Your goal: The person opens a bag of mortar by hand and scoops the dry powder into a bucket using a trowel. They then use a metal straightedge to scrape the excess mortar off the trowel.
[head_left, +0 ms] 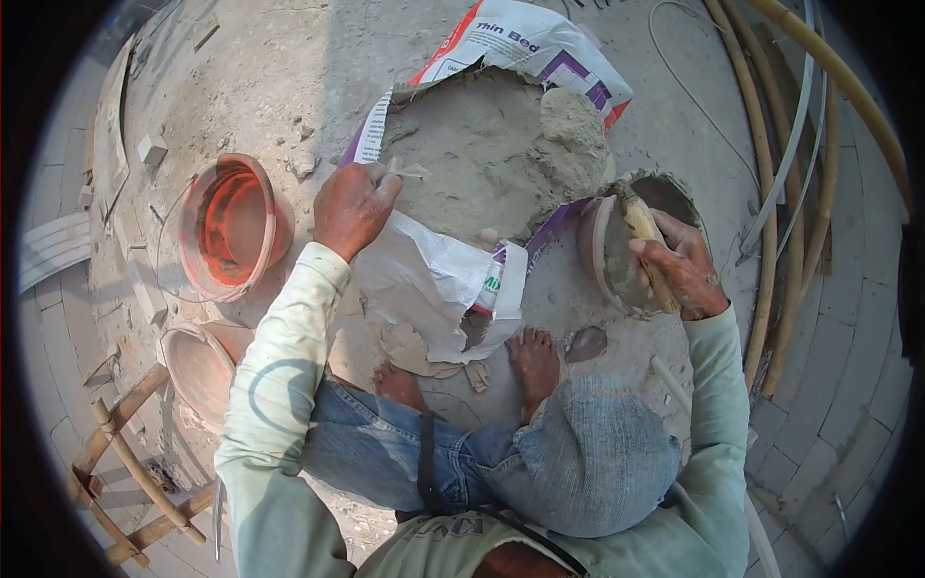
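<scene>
White bag [568, 60] at twelve o'clock; left hand [356, 206], at ten, clamped on its edge. Right hand [686, 262], at three, grips wooden piece [640, 227].

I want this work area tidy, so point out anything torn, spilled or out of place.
The bag is torn wide open with ragged edges, leaving the grey powder exposed. To its left, rubble lies loose on the floor, like uncleared debris.

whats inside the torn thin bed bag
The torn bag holds grey powder, with a lumpy mound towards the far right. The bag's bottom and whatever lies beneath the powder's surface are covered, so they can't be seen.
</scene>
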`<state>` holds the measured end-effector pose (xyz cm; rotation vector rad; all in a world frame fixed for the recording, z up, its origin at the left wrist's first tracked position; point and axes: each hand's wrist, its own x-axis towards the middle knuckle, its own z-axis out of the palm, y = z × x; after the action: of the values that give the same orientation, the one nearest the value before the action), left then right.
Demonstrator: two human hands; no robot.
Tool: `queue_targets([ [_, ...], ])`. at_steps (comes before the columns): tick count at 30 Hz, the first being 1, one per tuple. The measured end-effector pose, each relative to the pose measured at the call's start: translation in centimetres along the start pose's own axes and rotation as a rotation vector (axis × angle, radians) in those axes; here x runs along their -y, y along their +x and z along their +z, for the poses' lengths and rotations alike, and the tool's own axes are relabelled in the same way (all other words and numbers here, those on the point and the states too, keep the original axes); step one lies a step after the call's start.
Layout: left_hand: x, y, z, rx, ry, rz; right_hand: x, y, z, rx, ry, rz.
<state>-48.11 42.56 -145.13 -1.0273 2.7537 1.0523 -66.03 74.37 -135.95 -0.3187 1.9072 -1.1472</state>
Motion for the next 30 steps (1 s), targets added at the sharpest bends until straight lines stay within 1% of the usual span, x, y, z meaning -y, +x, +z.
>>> queue_targets([
  [2, -0.6, -0.2, 0.1, 0.012, 0.031, 0.019, -1.1, -1.9, -1.4, -0.071, -0.024, 0.063],
  [4, -1.0, -0.4, 0.3, 0.030, 0.058, 0.044, -2.0, -4.2, -2.4, -0.118, -0.003, 0.081],
  [6, -0.5, -0.2, 0.5, -0.020, 0.079, 0.042, -2.8, -6.1, -3.4, -0.183, 0.016, 0.109],
  [8, -0.7, -0.2, 0.1, 0.018, 0.072, -0.011, -4.3, -8.3, -4.4, -0.270, 0.044, 0.145],
  [9, -0.8, -0.2, 0.1, 0.038, 0.057, 0.013, -5.2, -9.2, -5.0, -0.302, 0.039, 0.150],
  [10, -0.8, -0.4, -0.1, 0.012, 0.051, 0.029, -5.6, -10.0, -5.3, -0.329, 0.037, 0.160],
  [11, -1.0, -0.5, -0.2, -0.018, 0.049, 0.042, -5.9, -10.5, -5.6, -0.365, -0.027, 0.183],
  [13, -1.4, -0.8, -0.4, -0.017, 0.049, 0.066, -6.8, -11.2, -6.1, -0.397, -0.175, 0.259],
  [14, -1.7, -1.0, -0.6, -0.025, 0.054, 0.073, -8.2, -11.2, -6.4, -0.407, -0.171, 0.262],
  [16, -2.0, -1.2, -0.6, -0.028, 0.043, 0.093, -11.6, -10.5, -6.7, -0.471, -0.598, 0.068],
  [20, -1.8, -1.4, -0.9, -0.038, 0.042, 0.096, -13.4, -8.6, -5.5, -0.437, -0.681, 0.063],
  [22, -1.7, -1.7, -1.0, -0.042, 0.039, 0.078, -14.5, -7.9, -4.9, -0.430, -0.680, -0.017],
  [23, -2.0, -1.7, -1.3, -0.043, 0.022, 0.069, -14.4, -7.7, -4.6, -0.423, -0.682, -0.019],
  [25, -2.1, -1.8, -1.5, -0.040, 0.005, 0.063, -14.2, -7.9, -3.8, -0.460, -0.880, -0.015],
  [26, -2.0, -1.8, -1.6, -0.038, 0.021, 0.076, -14.6, -7.9, -3.5, -0.461, -0.882, -0.017],
  [28, -1.5, -1.7, -1.5, -0.035, 0.036, 0.085, -15.7, -7.9, -3.0, -0.527, -0.947, -0.013],
  [30, -0.6, -1.2, -1.3, -0.029, 0.131, 0.230, -15.7, -8.3, -3.4, -0.496, -0.942, 0.005],
])
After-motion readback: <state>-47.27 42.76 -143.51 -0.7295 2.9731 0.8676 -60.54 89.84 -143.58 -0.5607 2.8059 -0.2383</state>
